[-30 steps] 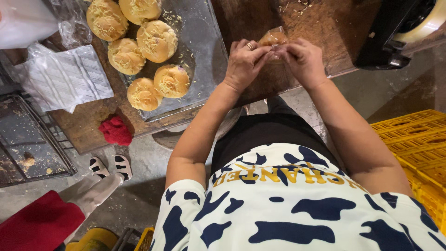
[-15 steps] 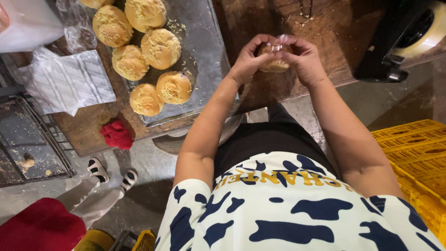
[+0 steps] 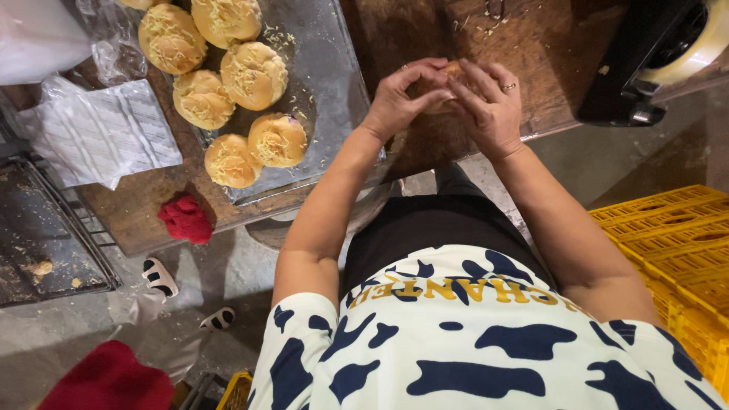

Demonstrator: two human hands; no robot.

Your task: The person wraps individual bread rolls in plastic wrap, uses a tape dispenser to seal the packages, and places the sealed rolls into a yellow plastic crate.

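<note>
Fingers of both hands were closed around one small bun (image 3: 453,76), the left hand (image 3: 402,99) cupping it from one side and the right hand (image 3: 490,106) from the other, so that only a sliver of golden crust showed between them. That two-sided grip looked suited to keeping a soft, crumbly thing whole, and the bun was held just above the dark wooden bench (image 3: 425,30), close to its near edge. To the left of the hands lay a metal tray (image 3: 334,114) carrying more crumb-topped buns (image 3: 254,74), set near enough to reach without stretching. Beyond the tray, a folded white plastic sheet (image 3: 102,137) rested on the bench, and a red cloth (image 3: 184,219) sat at its edge. At the right, a black machine (image 3: 645,61) stood near the right hand, crowding that side. Yellow crates (image 3: 668,243) stood on the floor beside the person's right arm, well apart from the bun.
</note>
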